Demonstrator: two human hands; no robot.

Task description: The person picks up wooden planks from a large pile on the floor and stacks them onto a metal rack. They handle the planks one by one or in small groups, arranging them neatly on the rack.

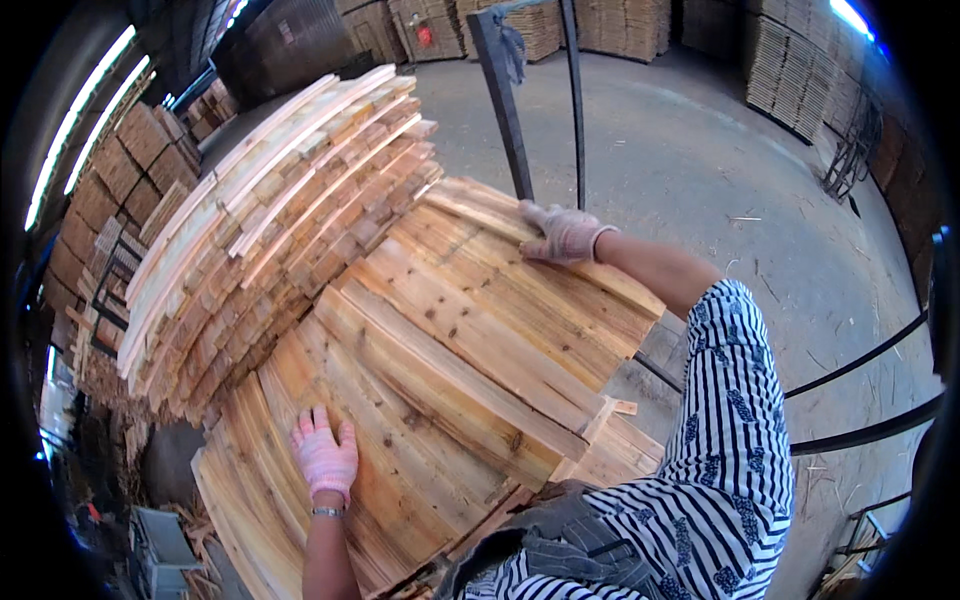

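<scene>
Wooden boards [400,400] with dark knots lie side by side in a broad layer before me. My left hand [325,455], in a pale pink knit glove, rests on the boards at the near left, its fingers spread. At the far right edge of the layer my right hand [565,232], gloved alike, grips a narrow wooden board [625,285], the thumb on one side and the fingers on the other. Some of those fingers are hidden from view.
A tall stack of pale planks [290,200] stands against the layer's far left side. Dark metal posts [502,105] rise beyond my right hand. Bundled lumber [790,80] lines the back. Wood scraps litter the concrete floor [680,130]. Curved black bars [865,428] run at the right.
</scene>
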